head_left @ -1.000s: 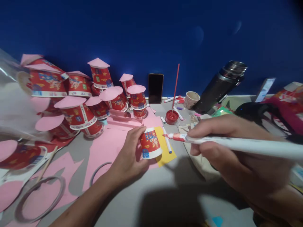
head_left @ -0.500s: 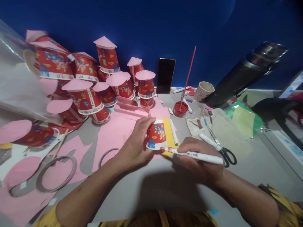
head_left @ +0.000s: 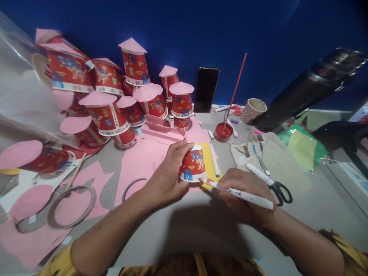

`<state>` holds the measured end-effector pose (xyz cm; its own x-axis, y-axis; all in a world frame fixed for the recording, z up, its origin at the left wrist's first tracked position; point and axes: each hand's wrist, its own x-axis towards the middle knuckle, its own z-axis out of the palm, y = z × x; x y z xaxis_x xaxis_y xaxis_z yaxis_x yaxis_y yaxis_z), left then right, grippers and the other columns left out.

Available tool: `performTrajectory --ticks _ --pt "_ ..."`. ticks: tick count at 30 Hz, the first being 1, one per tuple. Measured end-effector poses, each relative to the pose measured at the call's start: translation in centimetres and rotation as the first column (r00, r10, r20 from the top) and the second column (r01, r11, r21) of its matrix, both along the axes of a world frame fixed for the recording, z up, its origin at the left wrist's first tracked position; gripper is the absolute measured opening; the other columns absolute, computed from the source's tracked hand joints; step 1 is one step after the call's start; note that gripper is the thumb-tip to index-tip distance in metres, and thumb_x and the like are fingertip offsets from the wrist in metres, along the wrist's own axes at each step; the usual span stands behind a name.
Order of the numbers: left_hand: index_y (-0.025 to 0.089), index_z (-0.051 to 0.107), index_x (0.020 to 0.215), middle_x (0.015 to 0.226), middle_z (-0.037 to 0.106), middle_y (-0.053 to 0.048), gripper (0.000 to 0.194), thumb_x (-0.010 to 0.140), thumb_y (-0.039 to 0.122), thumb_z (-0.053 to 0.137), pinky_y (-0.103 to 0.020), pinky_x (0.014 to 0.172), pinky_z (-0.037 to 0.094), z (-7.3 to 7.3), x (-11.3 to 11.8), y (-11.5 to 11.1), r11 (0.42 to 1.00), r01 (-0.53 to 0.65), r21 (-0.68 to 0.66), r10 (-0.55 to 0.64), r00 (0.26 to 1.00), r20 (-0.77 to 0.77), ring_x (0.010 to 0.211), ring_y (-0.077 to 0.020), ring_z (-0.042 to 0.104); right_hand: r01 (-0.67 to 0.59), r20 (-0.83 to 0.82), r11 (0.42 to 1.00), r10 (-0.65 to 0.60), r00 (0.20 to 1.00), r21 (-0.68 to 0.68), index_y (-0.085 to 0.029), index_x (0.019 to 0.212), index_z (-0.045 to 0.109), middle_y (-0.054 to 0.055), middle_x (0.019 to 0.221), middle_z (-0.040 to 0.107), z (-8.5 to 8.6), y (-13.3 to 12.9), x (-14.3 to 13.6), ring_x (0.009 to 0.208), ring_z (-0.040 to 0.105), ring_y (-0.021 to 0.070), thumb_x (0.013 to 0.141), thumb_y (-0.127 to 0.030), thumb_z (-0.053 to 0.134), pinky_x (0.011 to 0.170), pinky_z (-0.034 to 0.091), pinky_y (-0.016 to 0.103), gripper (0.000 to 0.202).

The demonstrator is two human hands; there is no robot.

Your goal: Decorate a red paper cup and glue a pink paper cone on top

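Observation:
My left hand [head_left: 168,174] grips a red printed paper cup [head_left: 194,164] that stands upside down on pink paper [head_left: 138,168] and a yellow sheet [head_left: 211,161]. My right hand [head_left: 244,191] holds a white marker [head_left: 238,193] like a pen, its red tip touching the paper at the cup's rim on the right side. A second white marker [head_left: 214,154] lies on the yellow sheet beside the cup.
Several red cups with pink paper tops [head_left: 120,99] pile up at the back left. A phone [head_left: 206,90] leans on the blue wall. A red paint pot with a stick [head_left: 224,131], scissors [head_left: 273,184], a black flask [head_left: 307,88] and tape rings [head_left: 71,201] lie around.
My right hand came down from in front of the camera and brought the marker tip to the cup's rim. The view shifted down and slightly left; the left hand stays on the cup.

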<state>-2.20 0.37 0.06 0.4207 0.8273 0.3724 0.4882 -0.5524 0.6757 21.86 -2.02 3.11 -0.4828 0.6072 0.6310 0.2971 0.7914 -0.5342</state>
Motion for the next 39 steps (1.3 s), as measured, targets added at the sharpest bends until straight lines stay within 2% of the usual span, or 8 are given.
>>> performTrajectory --ticks 7,12,17,25,39 --pt "0.031 0.033 0.151 0.148 0.044 -0.014 0.087 0.077 0.013 0.074 -0.060 0.115 0.046 0.13 0.01 0.05 1.000 0.002 -0.002 -0.002 1.000 -0.004 0.139 -0.0356 0.047 -0.004 -0.002 0.999 0.004 1.000 -0.036 -0.023 0.102 0.067 0.005 0.074 0.076 -0.12 0.04 0.29 0.064 0.072 0.0192 0.093 -0.013 0.061 0.062 0.056 0.030 0.015" --pt "0.030 0.033 0.152 0.148 0.044 -0.014 0.088 0.075 0.010 0.071 -0.060 0.118 0.044 0.04 -0.04 0.07 1.000 -0.002 0.006 0.002 1.000 -0.001 0.140 -0.0349 0.046 -0.003 0.059 0.999 0.006 0.998 -0.044 -0.023 0.098 0.067 0.005 0.072 0.075 0.07 0.09 0.45 0.062 0.071 0.0191 0.094 -0.014 0.060 0.061 0.057 0.030 0.012" --pt "0.030 0.032 0.153 0.149 0.043 -0.014 0.089 0.075 0.010 0.070 -0.060 0.118 0.043 -0.09 -0.08 -0.05 1.000 -0.012 0.003 0.012 1.000 -0.010 0.141 -0.0348 0.045 0.008 -0.002 1.000 -0.008 1.000 -0.006 -0.021 0.099 0.068 0.005 0.073 0.074 0.00 0.02 0.24 0.064 0.071 0.0181 0.097 -0.015 0.060 0.062 0.056 0.029 0.010" --pt "0.030 0.032 0.152 0.149 0.044 -0.014 0.088 0.075 0.009 0.069 -0.059 0.118 0.043 -0.06 -0.05 0.04 1.000 -0.009 0.021 0.009 1.000 -0.016 0.141 -0.0349 0.045 0.027 0.014 1.000 -0.027 1.000 0.000 -0.022 0.101 0.067 0.005 0.075 0.076 -0.20 0.03 0.06 0.063 0.071 0.0190 0.097 -0.016 0.058 0.061 0.056 0.031 0.011" --pt "0.029 0.033 0.152 0.149 0.044 -0.014 0.086 0.079 0.016 0.077 -0.055 0.118 0.044 -0.06 -0.08 -0.12 1.000 -0.004 0.006 0.004 1.000 -0.010 0.141 -0.0334 0.046 0.019 -0.002 0.999 -0.019 1.000 0.032 -0.018 0.097 0.067 0.005 0.073 0.074 -0.21 -0.07 -0.18 0.064 0.070 0.0158 0.100 -0.016 0.058 0.063 0.056 0.026 0.010"
